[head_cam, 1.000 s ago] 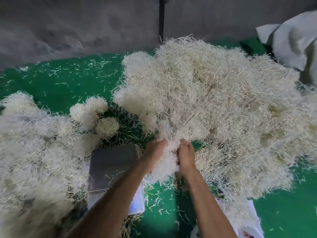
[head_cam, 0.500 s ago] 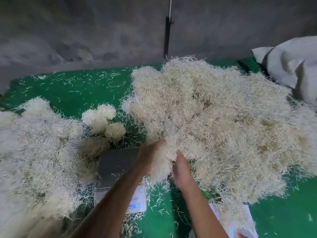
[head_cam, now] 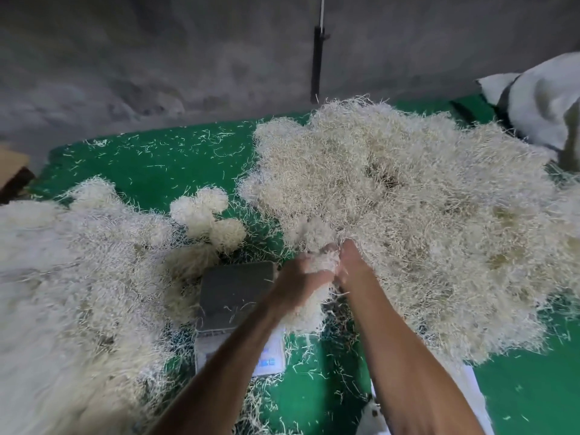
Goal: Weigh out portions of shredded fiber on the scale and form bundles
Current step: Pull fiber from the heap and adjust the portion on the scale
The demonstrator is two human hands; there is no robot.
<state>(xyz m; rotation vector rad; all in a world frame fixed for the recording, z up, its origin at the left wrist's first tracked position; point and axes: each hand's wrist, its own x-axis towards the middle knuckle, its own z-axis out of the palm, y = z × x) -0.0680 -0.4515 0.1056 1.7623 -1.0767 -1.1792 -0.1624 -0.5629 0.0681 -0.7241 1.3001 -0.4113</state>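
Pale fiber clump (head_cam: 309, 296): I see my left hand (head_cam: 296, 282) and right hand (head_cam: 353, 265) both grasping it, the scale (head_cam: 233, 293) just left of them.

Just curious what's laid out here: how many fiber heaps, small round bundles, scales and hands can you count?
Big fiber heaps: 2, right heap and left heap
Small round bundles: roughly 3, blurred
Scale: 1
Hands: 2, left, right
Total: about 8
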